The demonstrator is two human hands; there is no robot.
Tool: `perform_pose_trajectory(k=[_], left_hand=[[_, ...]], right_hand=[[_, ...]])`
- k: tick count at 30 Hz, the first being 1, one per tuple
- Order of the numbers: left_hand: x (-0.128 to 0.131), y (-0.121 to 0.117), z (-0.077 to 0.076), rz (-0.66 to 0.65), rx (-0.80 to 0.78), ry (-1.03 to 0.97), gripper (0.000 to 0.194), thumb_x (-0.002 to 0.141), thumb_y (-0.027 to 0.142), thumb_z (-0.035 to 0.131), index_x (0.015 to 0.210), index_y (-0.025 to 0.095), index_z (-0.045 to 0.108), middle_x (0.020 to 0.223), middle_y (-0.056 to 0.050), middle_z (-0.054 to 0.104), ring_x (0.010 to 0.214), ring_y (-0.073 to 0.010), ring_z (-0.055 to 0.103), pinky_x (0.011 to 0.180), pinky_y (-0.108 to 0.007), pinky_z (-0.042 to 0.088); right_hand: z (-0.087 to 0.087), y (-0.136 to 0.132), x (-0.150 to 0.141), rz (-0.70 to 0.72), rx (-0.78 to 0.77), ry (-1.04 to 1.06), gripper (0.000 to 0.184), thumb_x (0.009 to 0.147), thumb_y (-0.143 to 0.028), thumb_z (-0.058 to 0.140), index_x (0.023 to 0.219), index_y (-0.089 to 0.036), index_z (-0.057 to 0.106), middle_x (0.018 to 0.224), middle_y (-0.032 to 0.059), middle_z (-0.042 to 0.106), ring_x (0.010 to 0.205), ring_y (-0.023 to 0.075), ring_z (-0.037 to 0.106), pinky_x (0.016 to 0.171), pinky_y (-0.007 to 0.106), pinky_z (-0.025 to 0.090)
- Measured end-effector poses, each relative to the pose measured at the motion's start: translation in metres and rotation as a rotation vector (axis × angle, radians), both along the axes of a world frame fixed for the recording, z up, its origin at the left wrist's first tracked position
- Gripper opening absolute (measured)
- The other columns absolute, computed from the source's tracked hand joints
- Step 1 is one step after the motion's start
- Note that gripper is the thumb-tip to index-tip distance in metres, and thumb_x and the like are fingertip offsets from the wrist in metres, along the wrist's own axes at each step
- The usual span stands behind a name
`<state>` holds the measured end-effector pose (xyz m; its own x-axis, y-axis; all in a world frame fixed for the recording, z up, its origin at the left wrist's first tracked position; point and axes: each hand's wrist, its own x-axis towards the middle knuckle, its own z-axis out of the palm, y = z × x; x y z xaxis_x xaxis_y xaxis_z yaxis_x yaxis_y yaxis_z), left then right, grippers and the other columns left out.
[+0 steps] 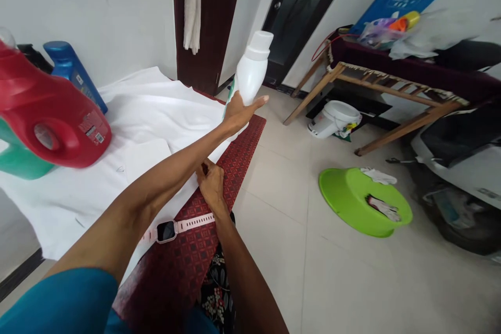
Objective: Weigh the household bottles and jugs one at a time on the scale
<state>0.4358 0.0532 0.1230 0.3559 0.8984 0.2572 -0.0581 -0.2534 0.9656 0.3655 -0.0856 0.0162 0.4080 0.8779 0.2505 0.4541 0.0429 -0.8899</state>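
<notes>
My left hand (240, 112) is wrapped round a white bottle (252, 73) with a white cap, tilted slightly to the right above the far end of the table. Below that arm, my right hand (212, 182) has its fingers closed at the edge of a white cloth (129, 115) and appears to pinch it. The cloth has a small printed mark and lies creased over a red patterned table cover (242, 148). A smartwatch with a pink strap (166, 231) lies near my right wrist. My left forearm hides part of the cloth.
On the left stand a red jug (58, 109), a green container (23, 154) and a blue bottle (76, 73). A green tub (340, 198) with gloves rests on the floor, near a white bucket (336, 115), a cluttered wooden-legged table (391, 88) and a scooter (465, 177).
</notes>
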Motion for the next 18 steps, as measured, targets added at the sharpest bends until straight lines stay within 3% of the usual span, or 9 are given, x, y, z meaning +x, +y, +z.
perform_pose_trajectory(k=[6, 11, 18], left_hand=[[-0.038, 0.002, 0.006, 0.116, -0.002, -0.087, 0.051, 0.068, 0.064, 0.092, 0.083, 0.021, 0.072, 0.086, -0.007, 0.075, 0.094, -0.0289, 0.072, 0.077, -0.038, 0.059], [-0.071, -0.01, 0.017, 0.162, -0.021, -0.18, 0.052, 0.061, 0.061, 0.097, 0.075, 0.02, 0.068, 0.077, -0.005, 0.069, 0.082, -0.0244, 0.069, 0.065, -0.035, 0.057], [-0.157, -0.041, 0.051, 0.246, 0.064, -0.245, 0.053, 0.06, 0.058, 0.099, 0.078, 0.018, 0.069, 0.073, -0.006, 0.067, 0.073, -0.023, 0.069, 0.055, -0.032, 0.057]], right_hand=[[-0.001, 0.002, -0.001, -0.033, -0.039, 0.001, 0.028, 0.097, -0.042, 0.054, 0.078, -0.024, 0.065, 0.07, 0.0006, 0.067, 0.064, 0.0174, 0.057, 0.068, 0.03, 0.043], [-0.006, 0.003, -0.001, -0.042, -0.043, -0.011, 0.03, 0.098, -0.043, 0.055, 0.075, -0.024, 0.062, 0.065, -0.0011, 0.063, 0.06, 0.016, 0.054, 0.063, 0.029, 0.039], [-0.009, 0.004, -0.001, -0.03, -0.035, 0.021, 0.032, 0.098, -0.045, 0.055, 0.074, -0.025, 0.061, 0.061, -0.0029, 0.057, 0.057, 0.0149, 0.05, 0.058, 0.028, 0.036]])
